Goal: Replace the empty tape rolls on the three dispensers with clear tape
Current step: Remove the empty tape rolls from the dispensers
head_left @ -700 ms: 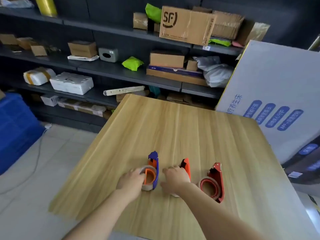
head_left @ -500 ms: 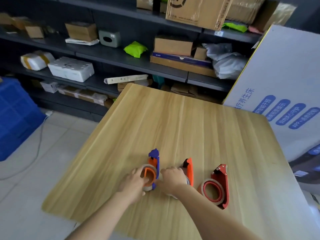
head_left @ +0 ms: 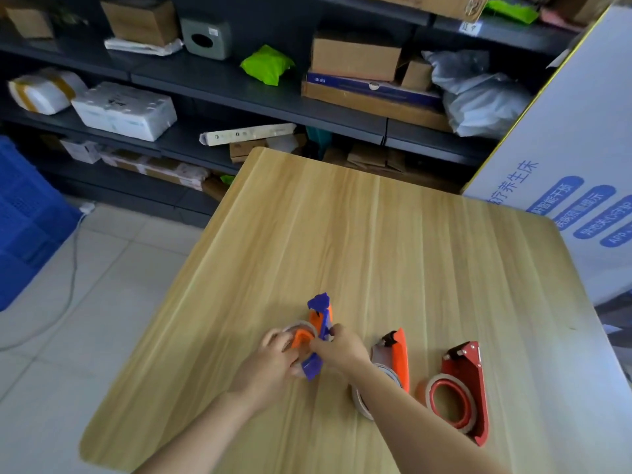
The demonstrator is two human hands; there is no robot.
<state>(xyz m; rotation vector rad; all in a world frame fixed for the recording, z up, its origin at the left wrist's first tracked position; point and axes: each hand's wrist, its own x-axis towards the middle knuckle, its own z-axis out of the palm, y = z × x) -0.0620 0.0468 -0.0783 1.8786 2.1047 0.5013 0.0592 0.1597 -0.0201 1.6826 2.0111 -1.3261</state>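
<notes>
Head view. Three dispensers stand in a row on the near part of the pale wood-grain tabletop [head_left: 376,251].

Change: the right hand [head_left: 337,350] has left the middle orange plastic tape dispenser [head_left: 398,354], which now stands untouched. That hand has crossed left to the blue-and-orange plastic tape dispenser [head_left: 321,311]. The left hand [head_left: 270,364] has stayed on that dispenser's near-left side. The camera has also dipped toward the tabletop.

Meaning, as a judgement: both hands are now on one unit, one to steady it and one to work the roll. Removal of the first spent roll looks about to begin. None of the three looks swapped yet, so the task is at its start.

Fingers: the left-hand fingers [head_left: 278,340] are curled round the thin beige tape roll [head_left: 297,327], which sits on the orange hub. The right-hand fingers [head_left: 333,331] are bent and pinch the blue frame just right of that roll. The two hands are nearly touching, with the roll between them and partly hidden.

The red plastic tape dispenser [head_left: 468,381] lies furthest right, well apart from both hands, with its thin roll in place. No spare clear tape shows on the tabletop.

Beyond the far edge are dark metal shelves of parcels [head_left: 239,87]. A white printed carton [head_left: 581,148] stands at far right.
</notes>
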